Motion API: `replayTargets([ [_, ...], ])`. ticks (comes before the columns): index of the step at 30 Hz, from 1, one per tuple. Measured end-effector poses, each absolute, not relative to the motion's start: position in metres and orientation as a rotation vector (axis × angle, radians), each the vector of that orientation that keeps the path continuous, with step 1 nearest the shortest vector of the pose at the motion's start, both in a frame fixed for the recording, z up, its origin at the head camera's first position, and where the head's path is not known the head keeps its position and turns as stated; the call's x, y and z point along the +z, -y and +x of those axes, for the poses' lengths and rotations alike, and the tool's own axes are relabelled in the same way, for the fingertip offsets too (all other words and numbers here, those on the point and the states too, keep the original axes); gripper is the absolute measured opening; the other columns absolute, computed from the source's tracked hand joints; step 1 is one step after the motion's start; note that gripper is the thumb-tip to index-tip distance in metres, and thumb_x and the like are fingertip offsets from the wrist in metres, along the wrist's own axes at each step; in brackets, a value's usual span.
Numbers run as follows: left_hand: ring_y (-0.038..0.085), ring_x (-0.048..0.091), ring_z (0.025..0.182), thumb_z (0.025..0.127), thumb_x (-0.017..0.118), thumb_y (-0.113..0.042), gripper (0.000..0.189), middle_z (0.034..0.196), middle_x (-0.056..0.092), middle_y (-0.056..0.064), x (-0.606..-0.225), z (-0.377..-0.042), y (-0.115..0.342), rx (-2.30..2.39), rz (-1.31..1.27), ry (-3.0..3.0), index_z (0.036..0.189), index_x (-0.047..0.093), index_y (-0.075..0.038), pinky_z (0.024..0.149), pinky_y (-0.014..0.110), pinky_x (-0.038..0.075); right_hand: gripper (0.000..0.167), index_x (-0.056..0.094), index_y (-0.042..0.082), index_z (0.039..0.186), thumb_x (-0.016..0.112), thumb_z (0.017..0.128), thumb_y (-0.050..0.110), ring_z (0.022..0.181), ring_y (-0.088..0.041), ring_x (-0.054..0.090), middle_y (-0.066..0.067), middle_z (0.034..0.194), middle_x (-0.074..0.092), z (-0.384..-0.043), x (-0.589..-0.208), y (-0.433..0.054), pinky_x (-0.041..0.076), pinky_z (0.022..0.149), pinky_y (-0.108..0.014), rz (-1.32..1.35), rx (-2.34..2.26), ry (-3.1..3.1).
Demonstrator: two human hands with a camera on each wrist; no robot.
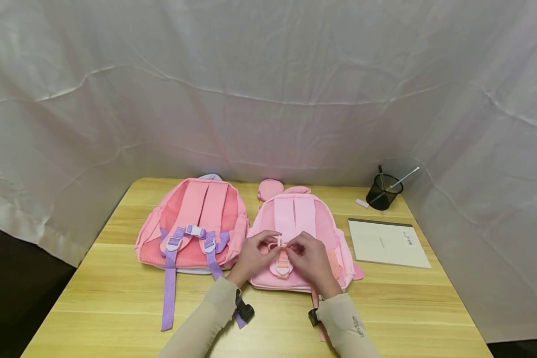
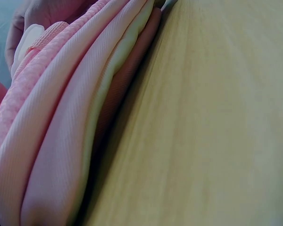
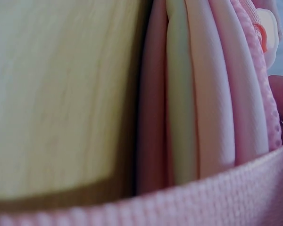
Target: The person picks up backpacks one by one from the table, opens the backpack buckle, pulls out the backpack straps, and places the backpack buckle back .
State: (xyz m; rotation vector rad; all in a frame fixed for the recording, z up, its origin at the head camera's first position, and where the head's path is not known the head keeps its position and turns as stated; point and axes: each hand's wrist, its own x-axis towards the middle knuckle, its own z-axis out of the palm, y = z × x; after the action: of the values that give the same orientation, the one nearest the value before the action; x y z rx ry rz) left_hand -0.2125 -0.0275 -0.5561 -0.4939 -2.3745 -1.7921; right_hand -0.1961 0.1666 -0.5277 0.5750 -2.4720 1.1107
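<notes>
On the table (image 1: 385,303), the light pink backpack (image 1: 295,219) lies straps-up beside a darker pink backpack (image 1: 192,219), and both hands, the left hand (image 1: 254,253) and right hand (image 1: 308,257), meet over its chest clip (image 1: 279,242), each pinching one half. Judging by the small fingertip grip, a half could slip free, or misaligned halves could jam instead of seating; a hard tug could drag the bag toward the notebook (image 1: 387,242).

2 backpacks (image 1: 192,226) (image 1: 302,238), 1 notebook (image 1: 388,243), 1 pen cup (image 1: 383,191), 2 hands (image 1: 255,253) (image 1: 312,258).
</notes>
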Motion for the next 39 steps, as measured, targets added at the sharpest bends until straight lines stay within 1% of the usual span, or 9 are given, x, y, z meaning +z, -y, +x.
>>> replayTargets([
  [6, 0.033, 0.07, 0.094, 0.084, 0.078, 0.005, 0.036, 0.098, 0.077, 0.016, -0.54, -0.205, 0.026, -1.816, -0.48, 2.374, 0.119, 0.073, -0.003, 0.085, 0.031, 0.052, 0.008, 0.076, 0.009, 0.083, 0.082, 0.08, 0.007, 0.066, -0.008, 0.057, 0.004, 0.076, 0.062, -0.196, -0.528, -0.168, 0.05, 0.061, -0.023, 0.548, 1.136, 2.458],
  [13, 0.036, 0.07, 0.095, 0.086, 0.077, 0.002, 0.036, 0.099, 0.076, 0.018, -0.525, -0.196, 0.028, -1.832, -0.54, 2.331, 0.121, 0.071, -0.001, 0.087, 0.038, 0.056, 0.01, 0.075, 0.012, 0.082, 0.083, 0.078, 0.007, 0.065, -0.009, 0.056, 0.003, 0.074, 0.062, -0.195, -0.528, -0.169, 0.049, 0.06, -0.023, 0.502, 1.118, 2.468],
  [20, 0.035, 0.07, 0.095, 0.086, 0.076, 0.004, 0.035, 0.1, 0.076, 0.02, -0.524, -0.197, 0.029, -1.867, -0.556, 2.317, 0.121, 0.071, 0.002, 0.088, 0.042, 0.056, 0.014, 0.074, 0.014, 0.079, 0.08, 0.077, 0.002, 0.063, -0.008, 0.057, 0.005, 0.071, 0.061, -0.196, -0.529, -0.169, 0.051, 0.06, -0.024, 0.479, 1.104, 2.444],
  [24, 0.035, 0.07, 0.095, 0.085, 0.076, 0.007, 0.036, 0.1, 0.076, 0.02, -0.542, -0.206, 0.029, -1.885, -0.546, 2.301, 0.121, 0.071, 0.002, 0.088, 0.044, 0.057, 0.013, 0.074, 0.014, 0.078, 0.079, 0.077, 0.002, 0.062, -0.008, 0.056, 0.005, 0.07, 0.06, -0.196, -0.53, -0.169, 0.051, 0.059, -0.024, 0.468, 1.111, 2.429],
  [27, 0.029, 0.07, 0.093, 0.085, 0.077, 0.004, 0.037, 0.101, 0.077, 0.017, -0.556, -0.214, 0.029, -1.896, -0.547, 2.281, 0.121, 0.072, -0.002, 0.088, 0.043, 0.057, 0.013, 0.073, 0.014, 0.077, 0.078, 0.076, 0.002, 0.062, -0.007, 0.056, 0.006, 0.07, 0.06, -0.195, -0.531, -0.17, 0.05, 0.059, -0.023, 0.457, 1.106, 2.426],
  [31, 0.018, 0.069, 0.091, 0.085, 0.079, 0.0, 0.037, 0.1, 0.078, 0.011, -0.558, -0.213, 0.029, -1.923, -0.553, 2.244, 0.12, 0.074, -0.009, 0.087, 0.037, 0.057, 0.015, 0.073, 0.015, 0.079, 0.078, 0.076, 0.001, 0.064, -0.008, 0.056, 0.004, 0.073, 0.06, -0.196, -0.53, -0.169, 0.05, 0.06, -0.023, 0.474, 1.111, 2.428],
  [33, 0.016, 0.069, 0.091, 0.085, 0.08, -0.001, 0.037, 0.099, 0.078, 0.008, -0.558, -0.214, 0.03, -1.924, -0.557, 2.241, 0.12, 0.075, -0.012, 0.086, 0.033, 0.057, 0.015, 0.073, 0.015, 0.083, 0.08, 0.078, 0.002, 0.066, -0.01, 0.056, 0.002, 0.076, 0.06, -0.196, -0.529, -0.169, 0.05, 0.061, -0.023, 0.491, 1.127, 2.439],
  [36, 0.015, 0.069, 0.091, 0.085, 0.081, -0.003, 0.037, 0.098, 0.078, 0.005, -0.559, -0.214, 0.03, -1.898, -0.556, 2.259, 0.119, 0.075, -0.015, 0.085, 0.026, 0.055, 0.013, 0.075, 0.015, 0.087, 0.085, 0.081, 0.009, 0.069, -0.012, 0.057, 0.0, 0.081, 0.06, -0.196, -0.528, -0.169, 0.05, 0.063, -0.024, 0.513, 1.141, 2.463],
  [39, 0.014, 0.069, 0.091, 0.085, 0.082, -0.005, 0.038, 0.098, 0.078, 0.003, -0.56, -0.215, 0.03, -1.878, -0.56, 2.273, 0.12, 0.074, -0.017, 0.086, 0.024, 0.054, 0.013, 0.076, 0.016, 0.087, 0.088, 0.082, 0.017, 0.07, -0.01, 0.058, 0.001, 0.083, 0.063, -0.196, -0.526, -0.168, 0.051, 0.065, -0.025, 0.502, 1.123, 2.481],
])
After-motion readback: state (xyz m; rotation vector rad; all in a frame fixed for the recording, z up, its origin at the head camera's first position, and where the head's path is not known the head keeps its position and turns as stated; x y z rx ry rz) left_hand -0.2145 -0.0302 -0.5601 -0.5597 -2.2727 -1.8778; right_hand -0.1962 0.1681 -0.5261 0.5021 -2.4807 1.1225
